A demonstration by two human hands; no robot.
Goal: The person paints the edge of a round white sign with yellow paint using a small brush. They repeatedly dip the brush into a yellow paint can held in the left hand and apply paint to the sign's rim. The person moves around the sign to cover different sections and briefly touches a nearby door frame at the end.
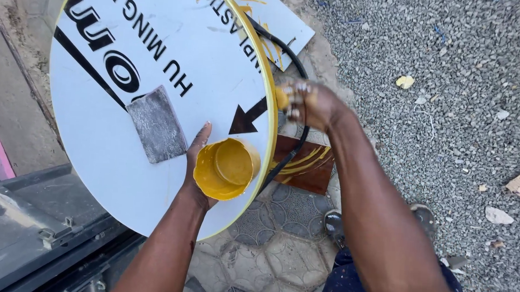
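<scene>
The left hand [198, 161] cups a yellow paint tub [227, 169] over the round white sign [157, 100], fingers wrapped around its side. The right hand [308, 104] pinches a paint-loaded brush [282, 98] against the sign's rim, already yellow along the right edge; the upper-left rim is partly out of view. A grey sanding pad [157, 124] lies on the sign.
</scene>
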